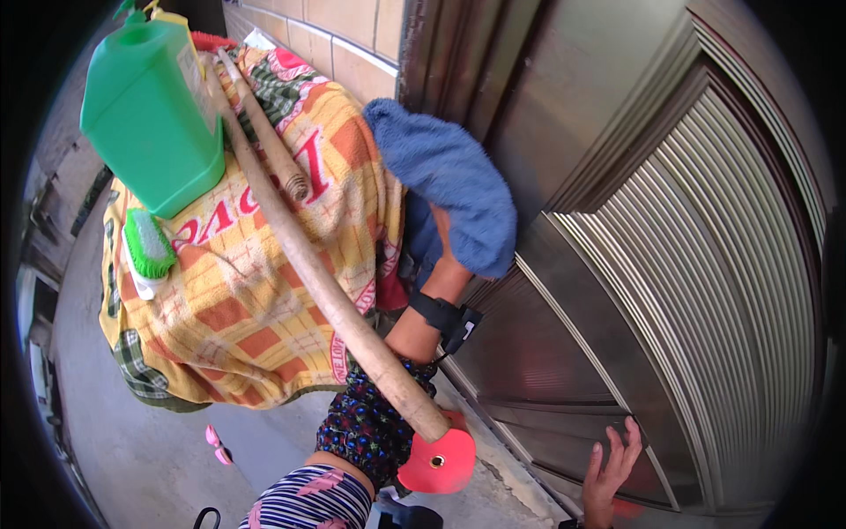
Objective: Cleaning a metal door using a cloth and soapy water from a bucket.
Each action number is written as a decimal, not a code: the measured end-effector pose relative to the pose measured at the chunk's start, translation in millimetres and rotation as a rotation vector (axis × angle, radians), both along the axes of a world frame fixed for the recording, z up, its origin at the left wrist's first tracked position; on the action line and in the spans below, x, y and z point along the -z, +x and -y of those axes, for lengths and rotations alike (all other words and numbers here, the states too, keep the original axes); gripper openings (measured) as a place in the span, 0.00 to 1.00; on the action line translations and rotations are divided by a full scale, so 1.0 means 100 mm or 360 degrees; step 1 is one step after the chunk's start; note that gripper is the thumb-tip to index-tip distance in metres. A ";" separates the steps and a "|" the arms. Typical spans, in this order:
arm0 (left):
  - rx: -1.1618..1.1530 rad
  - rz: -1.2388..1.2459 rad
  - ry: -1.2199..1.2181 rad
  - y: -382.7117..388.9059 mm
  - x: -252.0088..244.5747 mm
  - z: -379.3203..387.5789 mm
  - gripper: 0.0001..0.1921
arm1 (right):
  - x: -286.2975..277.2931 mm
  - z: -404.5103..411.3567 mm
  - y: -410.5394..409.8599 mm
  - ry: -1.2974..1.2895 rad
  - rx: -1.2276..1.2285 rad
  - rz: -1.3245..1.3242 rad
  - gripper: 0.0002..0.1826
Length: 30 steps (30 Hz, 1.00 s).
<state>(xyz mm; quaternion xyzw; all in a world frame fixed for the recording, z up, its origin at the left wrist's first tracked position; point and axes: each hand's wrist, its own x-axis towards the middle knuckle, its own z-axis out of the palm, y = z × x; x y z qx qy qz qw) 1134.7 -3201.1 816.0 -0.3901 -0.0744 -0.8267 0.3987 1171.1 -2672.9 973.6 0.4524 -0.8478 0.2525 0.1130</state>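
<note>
A blue towelling cloth [456, 178] covers most of my left hand [451, 248], which holds it against or close beside the dark metal door [529, 165]; most of the fingers are hidden under it. My right hand [615, 463] is at the lower right with its fingers apart, in front of the door's lower panel, holding nothing. Whether it touches the door cannot be told. A long wooden pole [324, 291] slants over the towel-covered surface and crosses above my left forearm. At its lower end is a red disc-shaped piece [446, 466] with a metal eyelet.
A checked towel [244, 317] covers a raised surface at the left. On it are a green plastic jug [152, 112], a green-bristled scrubbing brush [149, 251] and a shorter wooden stick [271, 132]. A small pink object [218, 443] lies on the concrete floor. A tiled wall [350, 40] stands behind.
</note>
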 end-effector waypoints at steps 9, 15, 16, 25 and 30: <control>-0.0346 0.0449 -0.0219 -0.70 1.05 -0.92 0.23 | 1.43 -0.60 -0.12 0.0010 0.0306 0.0238 0.16; -0.0913 0.0921 -0.0208 -0.64 1.62 -1.06 0.24 | 3.10 -1.14 0.48 0.0085 0.0180 0.0760 0.23; -0.0988 0.0954 -0.0234 -0.64 1.72 -1.08 0.24 | 3.41 -1.33 0.56 0.0056 0.0175 0.0749 0.23; -0.2131 0.1654 -0.0766 -0.31 2.98 -1.44 0.25 | 5.79 -2.45 1.50 0.0450 0.0130 0.0827 0.48; -0.2688 0.2142 -0.1163 0.07 4.23 -2.00 0.26 | 6.30 -2.51 1.76 0.0166 0.0156 0.0694 0.47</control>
